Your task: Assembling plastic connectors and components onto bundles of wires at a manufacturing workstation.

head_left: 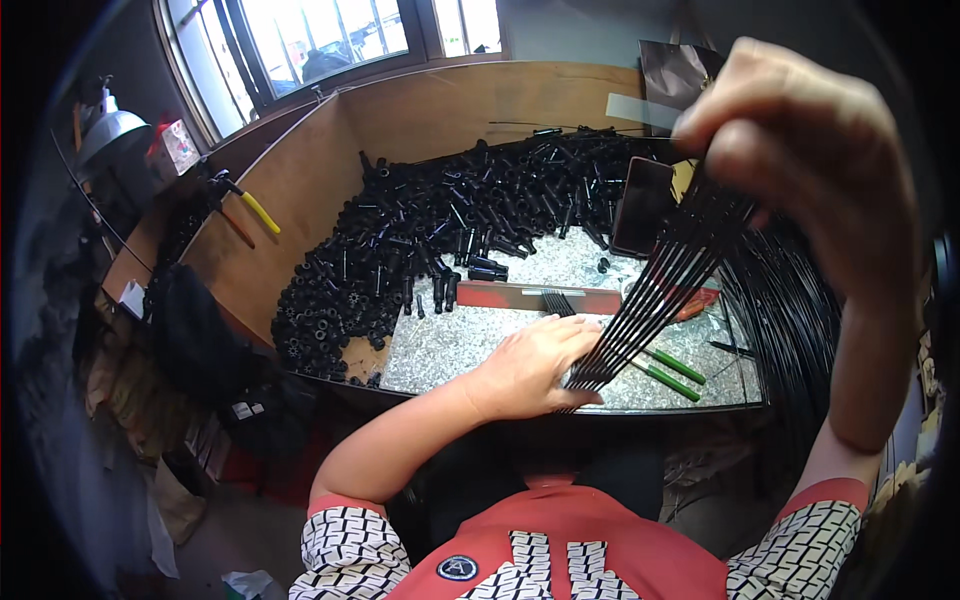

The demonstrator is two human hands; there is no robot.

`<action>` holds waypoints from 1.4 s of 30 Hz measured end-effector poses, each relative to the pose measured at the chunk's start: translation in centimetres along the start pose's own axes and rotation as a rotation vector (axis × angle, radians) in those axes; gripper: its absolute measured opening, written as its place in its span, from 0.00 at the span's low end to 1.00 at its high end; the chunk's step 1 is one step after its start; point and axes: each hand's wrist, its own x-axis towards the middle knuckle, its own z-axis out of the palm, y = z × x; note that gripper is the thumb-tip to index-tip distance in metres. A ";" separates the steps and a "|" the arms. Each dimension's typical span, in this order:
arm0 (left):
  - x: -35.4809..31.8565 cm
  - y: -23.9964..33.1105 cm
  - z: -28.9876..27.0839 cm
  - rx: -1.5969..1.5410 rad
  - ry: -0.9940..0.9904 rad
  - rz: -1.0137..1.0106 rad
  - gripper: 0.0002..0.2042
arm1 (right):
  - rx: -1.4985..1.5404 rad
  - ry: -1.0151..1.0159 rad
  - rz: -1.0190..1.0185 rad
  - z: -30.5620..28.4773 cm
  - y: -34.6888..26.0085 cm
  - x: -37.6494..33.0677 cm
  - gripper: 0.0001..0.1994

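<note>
A fanned bundle of thin black rods point(655, 295) slants across the front right of the workbench. My right hand point(815, 140) is raised close to the camera, with its fingers closed round the upper ends. My left hand point(535, 362) is closed round the lower ends, just above the bench's front edge. Dark rod tips point(557, 303) poke out past its fingers. Beside the bundle lies a tool with green handles point(675, 374), partly covered by the rods. Behind my left hand lies a long red bar point(500, 296).
A large heap of small black tubular parts point(450, 220) fills the back and left, inside a wooden border point(430, 95). A phone point(642, 205) leans behind the rods. More long black rods point(790, 310) lie at the right. Yellow-handled pliers point(258, 208) hang on the left board near a lamp point(112, 130).
</note>
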 end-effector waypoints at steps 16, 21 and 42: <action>-2.5 -1.8 -1.8 -0.989 0.445 -0.718 0.10 | 0.065 0.156 0.039 8.0 7.4 -5.7 0.09; -5.5 -3.7 3.8 -1.250 0.849 -0.811 0.10 | 1.189 -0.341 0.779 21.4 5.6 -17.3 0.20; -6.7 6.4 6.0 -1.453 -0.007 -0.685 0.14 | 0.735 0.009 0.732 12.2 10.1 -11.8 0.16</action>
